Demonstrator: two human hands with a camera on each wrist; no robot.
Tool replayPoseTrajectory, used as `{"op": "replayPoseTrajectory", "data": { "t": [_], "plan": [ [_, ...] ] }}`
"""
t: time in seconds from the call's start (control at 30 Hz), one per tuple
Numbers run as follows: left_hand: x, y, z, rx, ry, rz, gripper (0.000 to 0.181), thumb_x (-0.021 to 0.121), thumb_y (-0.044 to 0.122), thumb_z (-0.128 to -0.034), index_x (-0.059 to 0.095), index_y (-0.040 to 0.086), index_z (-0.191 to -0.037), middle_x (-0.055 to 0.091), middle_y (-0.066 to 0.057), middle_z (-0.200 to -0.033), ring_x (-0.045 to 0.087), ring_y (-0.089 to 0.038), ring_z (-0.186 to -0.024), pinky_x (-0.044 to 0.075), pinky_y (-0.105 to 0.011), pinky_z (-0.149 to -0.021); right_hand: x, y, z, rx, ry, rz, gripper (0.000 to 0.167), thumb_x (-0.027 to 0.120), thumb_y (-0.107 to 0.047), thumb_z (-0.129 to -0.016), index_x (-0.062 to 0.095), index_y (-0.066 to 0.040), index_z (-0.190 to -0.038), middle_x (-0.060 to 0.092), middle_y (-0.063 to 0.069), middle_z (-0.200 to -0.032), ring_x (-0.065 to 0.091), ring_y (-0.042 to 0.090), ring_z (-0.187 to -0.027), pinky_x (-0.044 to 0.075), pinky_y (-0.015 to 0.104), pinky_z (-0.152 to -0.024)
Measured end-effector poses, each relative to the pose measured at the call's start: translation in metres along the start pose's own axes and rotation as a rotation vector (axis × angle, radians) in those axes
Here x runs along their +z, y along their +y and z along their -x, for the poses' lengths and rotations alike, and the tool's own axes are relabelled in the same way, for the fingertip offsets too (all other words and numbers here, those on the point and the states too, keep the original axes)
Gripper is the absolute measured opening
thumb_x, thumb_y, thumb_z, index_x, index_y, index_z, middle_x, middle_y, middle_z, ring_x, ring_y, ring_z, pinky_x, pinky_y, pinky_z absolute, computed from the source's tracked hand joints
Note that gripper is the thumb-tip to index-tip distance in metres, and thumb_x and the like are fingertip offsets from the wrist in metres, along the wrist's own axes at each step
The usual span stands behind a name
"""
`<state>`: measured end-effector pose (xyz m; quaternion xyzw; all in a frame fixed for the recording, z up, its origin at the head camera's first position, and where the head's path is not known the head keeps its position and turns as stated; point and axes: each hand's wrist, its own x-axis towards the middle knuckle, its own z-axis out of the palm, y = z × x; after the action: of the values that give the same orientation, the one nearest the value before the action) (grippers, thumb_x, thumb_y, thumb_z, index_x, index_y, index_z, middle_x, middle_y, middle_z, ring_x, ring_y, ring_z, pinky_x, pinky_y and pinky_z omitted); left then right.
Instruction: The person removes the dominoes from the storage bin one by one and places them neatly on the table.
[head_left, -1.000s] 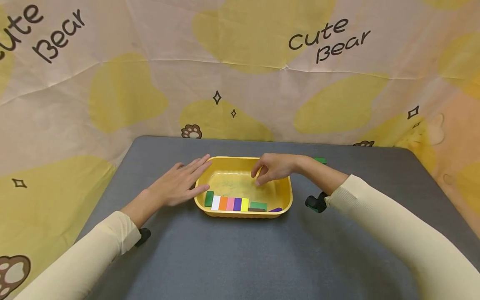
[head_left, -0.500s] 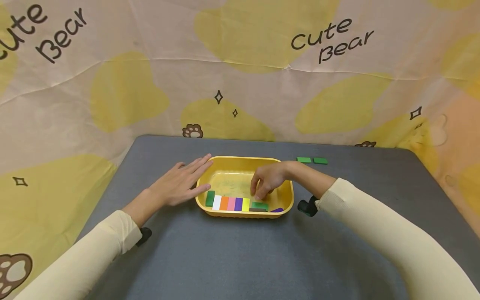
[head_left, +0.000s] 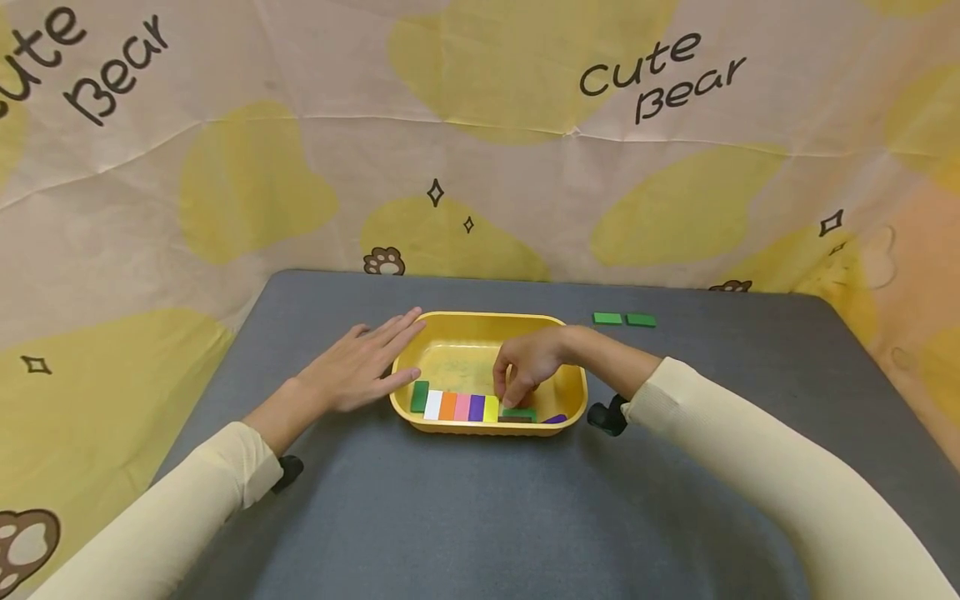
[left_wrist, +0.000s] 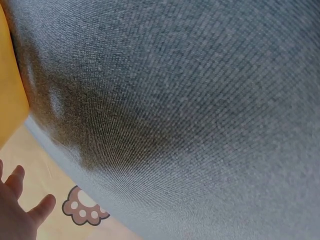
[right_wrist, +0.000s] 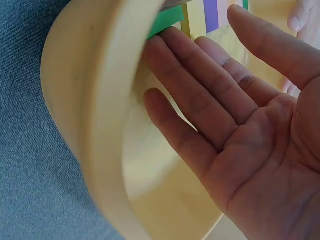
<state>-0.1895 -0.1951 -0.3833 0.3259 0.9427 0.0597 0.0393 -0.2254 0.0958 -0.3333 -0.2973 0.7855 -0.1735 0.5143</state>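
The yellow tray (head_left: 465, 315) holds a row of white, orange, pink, purple and yellow blocks (head_left: 462, 407) along its near side, with a dark green block (head_left: 420, 397) at the left end. My left hand (head_left: 360, 367) lies at the tray's left rim, fingers spread; the left wrist view shows part of this hand (left_wrist: 20, 212). Inside the tray, my right hand (head_left: 531, 360) reaches down. In the right wrist view its fingers (right_wrist: 200, 95) are extended, two tips at a green block (right_wrist: 169, 20), the thumb apart. A brown block (head_left: 514, 419) lies beside that green one.
Two green blocks (head_left: 607, 318) (head_left: 641, 320) lie on the grey table (head_left: 480, 517) behind the tray, to the right. A purple piece (head_left: 555, 419) is in the tray's near right corner. A patterned cloth (head_left: 495, 167) hangs behind the table.
My right hand has moved down and slightly left within the tray, toward the green block, and its forearm no longer covers the two green blocks behind. My left hand has stayed in place.
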Motion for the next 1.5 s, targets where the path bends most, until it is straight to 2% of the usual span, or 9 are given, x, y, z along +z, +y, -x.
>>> {"op": "replayPoseTrajectory", "data": {
  "t": [0.2, 0.37, 0.5, 0.63, 0.83, 1.0, 1.27, 1.5],
  "plan": [
    [0.0, 0.0, 0.001, 0.015, 0.028, -0.002, 0.077, 0.041, 0.056, -0.1011, 0.016, 0.015, -0.161, 0.014, -0.006, -0.167, 0.027, -0.026, -0.148, 0.029, -0.064, -0.108, 0.002, -0.003, -0.002, -0.002, -0.029, -0.017, 0.014, 0.07, -0.013, -0.092, 0.066, -0.003, -0.102, 0.066, 0.006, -0.086, 0.06, 0.02, -0.081, 0.047, 0.025, -0.074],
    [-0.001, 0.001, 0.001, 0.003, 0.009, -0.002, 0.076, 0.041, 0.055, -0.1013, 0.015, 0.015, -0.161, 0.011, -0.004, -0.167, 0.025, -0.025, -0.149, 0.029, -0.063, -0.109, 0.003, -0.002, -0.002, 0.038, -0.045, -0.034, 0.016, 0.07, -0.011, -0.092, 0.064, -0.004, -0.105, 0.067, 0.004, -0.087, 0.061, 0.019, -0.08, 0.049, 0.028, -0.074],
    [-0.003, 0.002, 0.001, -0.007, -0.007, 0.003, 0.076, 0.041, 0.055, -0.1015, 0.013, 0.017, -0.161, 0.008, -0.001, -0.167, 0.023, -0.024, -0.15, 0.028, -0.062, -0.11, 0.003, -0.004, 0.0, 0.076, -0.038, 0.006, 0.015, 0.071, -0.012, -0.091, 0.064, -0.006, -0.103, 0.067, 0.003, -0.091, 0.063, 0.019, -0.083, 0.05, 0.029, -0.078],
    [-0.002, 0.001, 0.001, -0.001, 0.004, 0.008, 0.076, 0.042, 0.055, -0.1014, 0.015, 0.016, -0.161, 0.01, -0.003, -0.167, 0.024, -0.026, -0.149, 0.028, -0.063, -0.109, 0.001, -0.003, 0.004, 0.098, -0.024, 0.064, 0.011, 0.072, -0.01, -0.09, 0.065, -0.005, -0.097, 0.066, 0.002, -0.092, 0.065, 0.015, -0.086, 0.051, 0.03, -0.086],
    [-0.002, 0.001, 0.001, 0.004, 0.002, 0.008, 0.077, 0.038, 0.057, -0.1016, 0.015, 0.015, -0.161, 0.009, -0.003, -0.167, 0.024, -0.025, -0.15, 0.028, -0.063, -0.11, -0.002, 0.0, 0.008, 0.116, -0.022, 0.179, 0.01, 0.075, -0.009, -0.087, 0.067, -0.005, -0.092, 0.065, -0.001, -0.083, 0.058, 0.01, -0.078, 0.048, 0.025, -0.077],
    [-0.002, 0.0, 0.001, -0.001, -0.005, 0.008, 0.076, 0.039, 0.056, -0.1019, 0.013, 0.016, -0.161, 0.008, -0.002, -0.167, 0.023, -0.024, -0.15, 0.027, -0.062, -0.11, -0.003, 0.002, 0.01, 0.137, -0.039, 0.293, 0.011, 0.079, -0.011, -0.084, 0.069, -0.007, -0.09, 0.061, -0.003, -0.084, 0.053, 0.009, -0.077, 0.044, 0.022, -0.069],
    [-0.002, 0.001, 0.002, -0.006, -0.003, 0.012, 0.077, 0.038, 0.058, -0.1015, 0.013, 0.017, -0.161, 0.009, -0.003, -0.167, 0.023, -0.024, -0.15, 0.028, -0.062, -0.11, -0.003, 0.003, 0.011, 0.239, -0.065, 0.326, 0.014, 0.076, 0.0, -0.082, 0.072, -0.006, -0.093, 0.06, -0.002, -0.092, 0.053, 0.012, -0.081, 0.046, 0.022, -0.067],
    [-0.001, 0.001, 0.003, 0.017, 0.033, 0.012, 0.076, 0.043, 0.054, -0.1015, 0.018, 0.014, -0.161, 0.014, -0.006, -0.167, 0.028, -0.026, -0.148, 0.03, -0.064, -0.107, -0.002, 0.002, 0.01, 0.284, -0.033, 0.392, 0.02, 0.071, 0.004, -0.083, 0.072, -0.011, -0.096, 0.055, -0.001, -0.093, 0.046, 0.015, -0.082, 0.039, 0.025, -0.063]
  ]
}}
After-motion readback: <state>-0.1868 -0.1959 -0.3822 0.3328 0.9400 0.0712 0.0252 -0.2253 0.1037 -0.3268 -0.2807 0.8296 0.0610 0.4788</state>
